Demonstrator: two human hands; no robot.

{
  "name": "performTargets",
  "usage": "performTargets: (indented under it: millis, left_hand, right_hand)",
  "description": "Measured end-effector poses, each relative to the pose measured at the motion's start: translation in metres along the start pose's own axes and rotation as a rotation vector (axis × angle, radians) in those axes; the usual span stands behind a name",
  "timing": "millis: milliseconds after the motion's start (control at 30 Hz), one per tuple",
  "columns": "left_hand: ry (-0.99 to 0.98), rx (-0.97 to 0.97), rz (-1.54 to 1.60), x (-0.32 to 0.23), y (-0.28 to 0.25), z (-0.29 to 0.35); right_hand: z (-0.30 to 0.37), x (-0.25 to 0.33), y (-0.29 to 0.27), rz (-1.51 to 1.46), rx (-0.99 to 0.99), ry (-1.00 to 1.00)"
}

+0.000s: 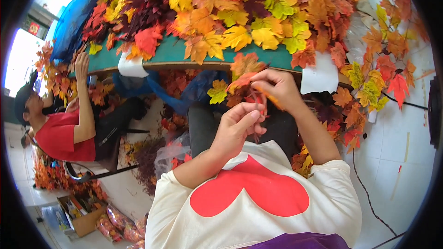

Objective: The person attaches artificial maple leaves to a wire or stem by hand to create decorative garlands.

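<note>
Just off the table's front edge, above my lap, both hands work close together on a spray of artificial maple leaves. My left hand [235, 127] is closed, thumb against fingers, on thin reddish-brown stems [256, 134] that poke out below it. My right hand [279, 88], above and to the right, pinches an orange artificial maple leaf [247, 80]; its fingertips are partly hidden. A yellow leaf [218, 91] and another orange leaf [246, 64] spread out beyond my hands. Where the stems meet the leaves cannot be made out.
A heap of artificial maple leaves [217, 14] covers the green table [170, 51]. White sheets [319, 74] hang over its edge. A leaf garland [369, 83] hangs at right. At left sits a co-worker in a red shirt [64, 131]. A cardboard box [87, 219] and filled bags stand lower left.
</note>
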State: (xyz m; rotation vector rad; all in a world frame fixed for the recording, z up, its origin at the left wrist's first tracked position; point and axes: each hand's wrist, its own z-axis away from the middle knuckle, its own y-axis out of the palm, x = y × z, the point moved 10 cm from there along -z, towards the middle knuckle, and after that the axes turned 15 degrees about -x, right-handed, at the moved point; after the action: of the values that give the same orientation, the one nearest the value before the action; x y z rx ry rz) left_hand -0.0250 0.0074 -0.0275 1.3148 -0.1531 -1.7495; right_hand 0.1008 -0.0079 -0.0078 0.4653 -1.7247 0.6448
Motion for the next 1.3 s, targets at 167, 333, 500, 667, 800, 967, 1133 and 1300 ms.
performTargets:
  millis: [167,333,500,667,800,967,1133,1300]
  left_hand:
    - [0.043,-0.073,0.198,-0.01,-0.002,-0.014]
    - [0.088,-0.25,0.256,-0.014,-0.022,-0.036]
    - [0.181,-0.201,0.222,-0.023,-0.015,-0.04]
    - [0.173,-0.17,0.175,-0.018,-0.004,-0.044]
    - [0.178,-0.139,0.187,-0.015,-0.005,-0.042]
    - [0.165,-0.148,0.173,-0.015,-0.002,-0.04]
    - [0.16,-0.138,0.182,-0.01,-0.006,-0.041]
    - [0.102,-0.142,0.175,-0.002,-0.007,-0.041]
  right_hand:
    - [0.024,0.043,0.025,0.431,0.052,-0.821]
    - [0.007,0.041,-0.031,0.398,-0.227,-0.664]
    - [-0.002,0.044,-0.184,0.643,-0.823,-0.521]
    - [-0.027,0.037,-0.221,0.564,-0.798,-0.26]
    - [-0.038,0.037,-0.173,0.6,-0.597,-0.338]
    - [-0.062,-0.005,-0.173,0.849,-0.657,-0.214]
    - [-0.052,-0.011,-0.156,0.759,-0.508,-0.304]
    - [-0.041,-0.024,-0.144,0.806,-0.363,-0.167]
